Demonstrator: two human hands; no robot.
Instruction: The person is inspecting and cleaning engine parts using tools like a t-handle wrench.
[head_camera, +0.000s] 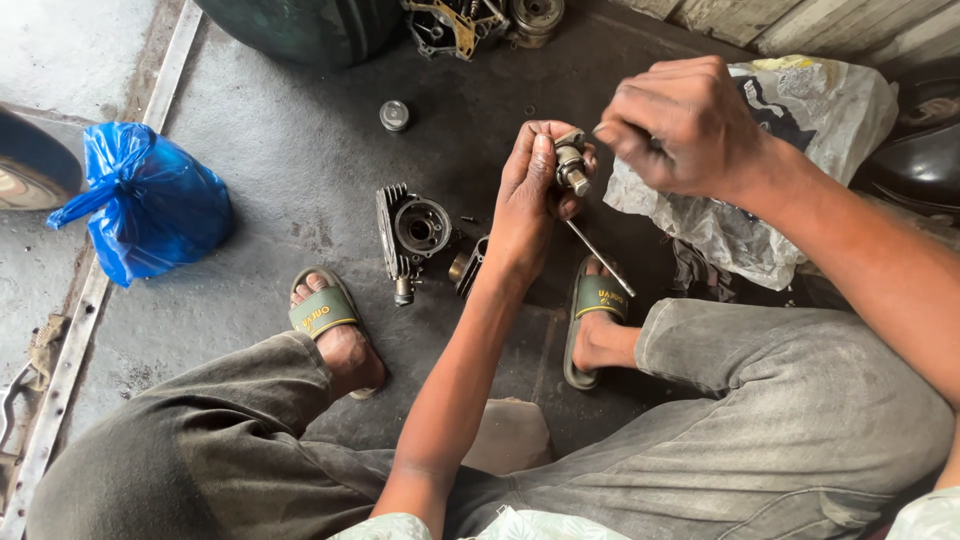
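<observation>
Far left, a blue plastic bag (150, 205) sat knotted on the grey floor (290, 150), well apart from anything I was handling. Moving right, a small round metal cap (394, 115) lay alone on the floor, and below it a finned engine cylinder (412, 232) rested on its side just ahead of my left sandal (322, 312), with a smaller brass-coloured fitting (468, 265) just beside it.

Past that, my left hand (528, 205) was raised above the floor, fingers closed around a small metal part (572, 168) with a thin rod (600, 258) hanging from it, slanting down toward my right sandal (598, 300). The part was pinched at the fingertips, clear of the floor, between my two hands.

My right hand (685, 125) was bunched just beside it, thumb and fingers drawn together on what looked like a slim tool or pin meeting the top of the part; the piece itself was too small and too hidden for me to name it. Behind that hand lay a crumpled clear plastic bag (800, 130).

I judged the step in hand to be working at the head of that small part, seating or picking something out of it. The next move, as I read it, called for a steady left grip so the part would not twist, and light, exact pressure from the right fingertips, since anything tiny could drop among the parts below.
</observation>
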